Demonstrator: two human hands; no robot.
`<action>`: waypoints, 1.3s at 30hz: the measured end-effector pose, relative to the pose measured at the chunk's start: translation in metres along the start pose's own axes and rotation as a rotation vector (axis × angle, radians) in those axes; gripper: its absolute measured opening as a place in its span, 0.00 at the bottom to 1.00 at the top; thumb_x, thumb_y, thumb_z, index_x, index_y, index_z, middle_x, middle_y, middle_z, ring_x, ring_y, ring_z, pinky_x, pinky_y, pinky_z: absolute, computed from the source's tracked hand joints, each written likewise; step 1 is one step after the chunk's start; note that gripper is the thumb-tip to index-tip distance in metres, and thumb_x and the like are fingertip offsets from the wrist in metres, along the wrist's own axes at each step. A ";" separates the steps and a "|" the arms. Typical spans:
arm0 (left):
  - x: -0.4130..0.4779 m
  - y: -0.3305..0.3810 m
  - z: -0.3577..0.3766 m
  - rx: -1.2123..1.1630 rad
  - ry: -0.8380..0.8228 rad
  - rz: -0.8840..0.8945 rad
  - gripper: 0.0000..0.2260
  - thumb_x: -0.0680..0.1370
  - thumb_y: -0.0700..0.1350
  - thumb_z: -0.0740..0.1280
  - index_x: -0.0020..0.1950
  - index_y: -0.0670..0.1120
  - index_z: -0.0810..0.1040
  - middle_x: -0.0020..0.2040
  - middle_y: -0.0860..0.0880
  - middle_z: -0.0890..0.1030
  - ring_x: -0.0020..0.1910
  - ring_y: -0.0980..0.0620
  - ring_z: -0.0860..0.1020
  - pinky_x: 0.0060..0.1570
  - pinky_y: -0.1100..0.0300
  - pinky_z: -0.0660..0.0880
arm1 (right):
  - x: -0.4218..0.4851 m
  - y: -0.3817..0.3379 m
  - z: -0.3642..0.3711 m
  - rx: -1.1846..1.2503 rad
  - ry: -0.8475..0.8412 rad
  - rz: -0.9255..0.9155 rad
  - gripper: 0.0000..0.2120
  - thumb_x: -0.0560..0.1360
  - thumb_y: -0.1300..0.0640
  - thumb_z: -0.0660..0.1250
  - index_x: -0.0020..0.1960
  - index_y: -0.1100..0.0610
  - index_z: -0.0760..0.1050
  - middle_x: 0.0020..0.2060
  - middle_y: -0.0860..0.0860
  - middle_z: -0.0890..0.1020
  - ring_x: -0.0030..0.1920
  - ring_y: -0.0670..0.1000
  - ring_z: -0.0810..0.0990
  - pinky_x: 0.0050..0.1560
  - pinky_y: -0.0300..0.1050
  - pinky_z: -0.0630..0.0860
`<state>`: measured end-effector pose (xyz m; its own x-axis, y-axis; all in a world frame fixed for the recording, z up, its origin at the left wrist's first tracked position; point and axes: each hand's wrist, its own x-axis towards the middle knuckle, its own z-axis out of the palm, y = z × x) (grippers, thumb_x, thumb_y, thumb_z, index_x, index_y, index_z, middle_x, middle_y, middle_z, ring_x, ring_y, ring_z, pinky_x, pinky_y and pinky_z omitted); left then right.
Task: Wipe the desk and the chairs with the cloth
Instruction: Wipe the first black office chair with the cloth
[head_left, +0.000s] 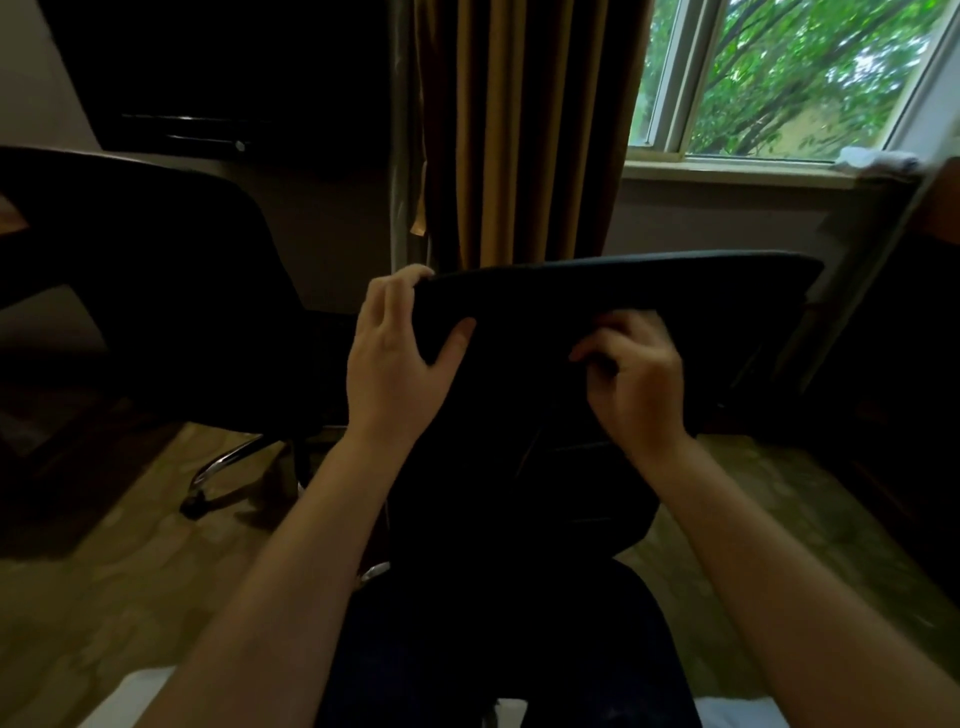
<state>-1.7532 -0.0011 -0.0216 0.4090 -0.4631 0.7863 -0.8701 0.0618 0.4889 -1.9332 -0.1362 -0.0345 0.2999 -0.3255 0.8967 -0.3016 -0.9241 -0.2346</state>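
The left hand (395, 358) grips the top corner of the chair (675, 301). The right hand (634, 374) curls against its back; whether it holds anything is unclear. Second chair (156, 249) left, then curtain (519, 130), window (779, 78), and what looks like a white cloth (878, 158) on the sill (727, 174). Patterned carpet (130, 597) below.

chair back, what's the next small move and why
Probably slide the right hand rightward along the chair back: the left hand grips its top corner, steadying it, and the right sits curled near the middle. Any cloth is too dark to see.
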 end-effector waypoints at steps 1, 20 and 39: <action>-0.001 0.000 -0.001 -0.006 -0.001 -0.004 0.22 0.76 0.53 0.68 0.66 0.47 0.67 0.57 0.60 0.64 0.50 0.64 0.68 0.40 0.73 0.66 | 0.011 -0.007 -0.007 0.009 0.104 0.007 0.09 0.67 0.71 0.66 0.37 0.60 0.81 0.44 0.55 0.81 0.46 0.56 0.77 0.49 0.41 0.73; -0.031 -0.007 0.002 -0.521 -0.101 -0.262 0.13 0.77 0.41 0.68 0.61 0.51 0.75 0.54 0.57 0.80 0.55 0.63 0.79 0.54 0.69 0.75 | 0.011 -0.039 0.000 0.078 0.169 -0.046 0.07 0.71 0.68 0.66 0.41 0.61 0.82 0.50 0.58 0.80 0.52 0.56 0.77 0.56 0.43 0.73; -0.086 -0.038 0.014 -0.973 -0.161 -0.820 0.20 0.84 0.54 0.49 0.64 0.49 0.76 0.58 0.51 0.82 0.61 0.53 0.79 0.52 0.63 0.77 | -0.080 -0.026 0.073 -0.010 -0.405 -0.482 0.12 0.79 0.60 0.61 0.55 0.59 0.82 0.60 0.56 0.80 0.62 0.58 0.74 0.53 0.53 0.80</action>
<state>-1.7589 0.0241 -0.1136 0.6304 -0.7692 0.1042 0.2062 0.2953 0.9329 -1.8833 -0.1004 -0.1270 0.7226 0.0752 0.6871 -0.0553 -0.9846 0.1659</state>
